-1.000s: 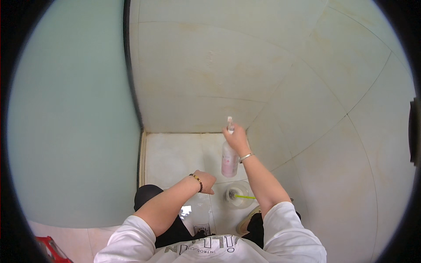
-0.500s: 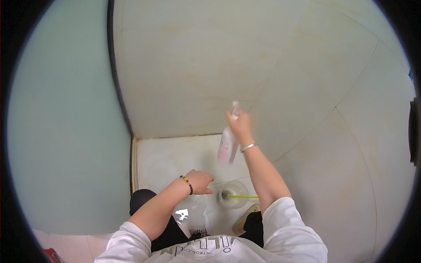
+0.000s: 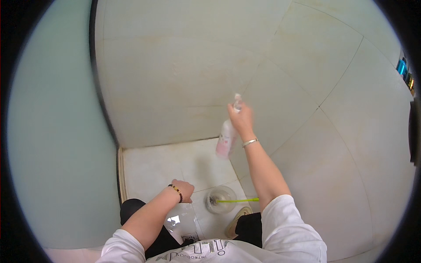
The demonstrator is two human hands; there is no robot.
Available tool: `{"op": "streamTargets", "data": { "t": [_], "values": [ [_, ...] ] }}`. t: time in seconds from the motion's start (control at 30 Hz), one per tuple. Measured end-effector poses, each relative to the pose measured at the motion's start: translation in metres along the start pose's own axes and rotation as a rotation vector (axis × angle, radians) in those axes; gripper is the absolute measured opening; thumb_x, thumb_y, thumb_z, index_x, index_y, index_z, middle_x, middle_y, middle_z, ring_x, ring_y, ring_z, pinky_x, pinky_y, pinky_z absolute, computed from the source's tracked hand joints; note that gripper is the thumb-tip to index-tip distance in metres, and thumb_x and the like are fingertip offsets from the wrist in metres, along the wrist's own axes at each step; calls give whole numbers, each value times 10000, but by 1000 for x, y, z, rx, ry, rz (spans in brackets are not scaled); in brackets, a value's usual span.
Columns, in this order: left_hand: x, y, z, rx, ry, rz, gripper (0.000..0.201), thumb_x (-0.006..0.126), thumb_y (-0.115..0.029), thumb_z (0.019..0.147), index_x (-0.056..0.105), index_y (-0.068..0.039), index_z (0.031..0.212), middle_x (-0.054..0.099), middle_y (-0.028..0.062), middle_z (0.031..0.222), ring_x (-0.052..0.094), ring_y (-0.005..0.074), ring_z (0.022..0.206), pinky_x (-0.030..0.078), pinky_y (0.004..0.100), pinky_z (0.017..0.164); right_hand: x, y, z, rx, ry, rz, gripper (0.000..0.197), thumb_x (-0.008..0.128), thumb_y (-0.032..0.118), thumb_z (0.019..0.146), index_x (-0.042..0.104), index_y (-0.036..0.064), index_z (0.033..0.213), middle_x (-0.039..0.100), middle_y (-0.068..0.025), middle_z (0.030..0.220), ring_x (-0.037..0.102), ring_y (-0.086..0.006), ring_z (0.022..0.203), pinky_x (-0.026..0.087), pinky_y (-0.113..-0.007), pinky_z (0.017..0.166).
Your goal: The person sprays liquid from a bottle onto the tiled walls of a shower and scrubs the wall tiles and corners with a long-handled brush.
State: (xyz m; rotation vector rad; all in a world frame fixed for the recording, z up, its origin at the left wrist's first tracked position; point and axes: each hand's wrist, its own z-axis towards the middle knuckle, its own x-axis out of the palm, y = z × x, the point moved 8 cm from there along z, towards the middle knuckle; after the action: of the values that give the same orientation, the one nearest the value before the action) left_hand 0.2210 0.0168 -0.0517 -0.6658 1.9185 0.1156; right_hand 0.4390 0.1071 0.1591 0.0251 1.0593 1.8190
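My right hand point(image 3: 241, 118) is wrapped round the neck of a spray bottle point(image 3: 224, 139), white above and pink below. The bottle tilts, its white nozzle point(image 3: 237, 97) toward the tiled wall point(image 3: 175, 83). Faint wet-looking marks show on that wall. My left hand point(image 3: 184, 190), with a beaded bracelet at the wrist, is closed near my left knee; its fingers curl under, so what they hold, if anything, is hidden. Just below that hand lies a clear plastic sheet or bag point(image 3: 186, 218) with a bright glare.
A clear round tub point(image 3: 226, 193) stands on the white floor tiles point(image 3: 153, 164), with a thin green-handled tool point(image 3: 239, 200), its dark end inside. My shoe point(image 3: 237, 223) is close by. A frosted glass panel point(image 3: 52, 131) bounds the left. Blue and gold containers point(image 3: 402, 67) sit at far right.
My view has shifted slightly. The spray bottle stays in my right hand, a little higher against the wall. My left hand's fingers, stretched out before, are now curled in.
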Motion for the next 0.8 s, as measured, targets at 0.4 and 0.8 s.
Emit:
{"op": "streamTargets", "data": {
  "t": [0.4,0.8],
  "values": [
    [2,5,15,29,-80,22,452,650,-430,803,567,-83,1079,628,118,1044,601,297,1005,473,447,816,-79,-3,66,-105,-275,5,327,647,271,795,595,-27,919,645,-195,802,628,-295,745,474,-395,660],
    [2,6,17,9,-74,7,470,635,-444,810,561,-91,1112,613,126,1069,588,301,1028,461,445,848,-36,-116,-1,71,-51,-160,373,658,293,766,597,-45,912,645,-179,787,623,-277,726,478,-382,667]
  ]
}}
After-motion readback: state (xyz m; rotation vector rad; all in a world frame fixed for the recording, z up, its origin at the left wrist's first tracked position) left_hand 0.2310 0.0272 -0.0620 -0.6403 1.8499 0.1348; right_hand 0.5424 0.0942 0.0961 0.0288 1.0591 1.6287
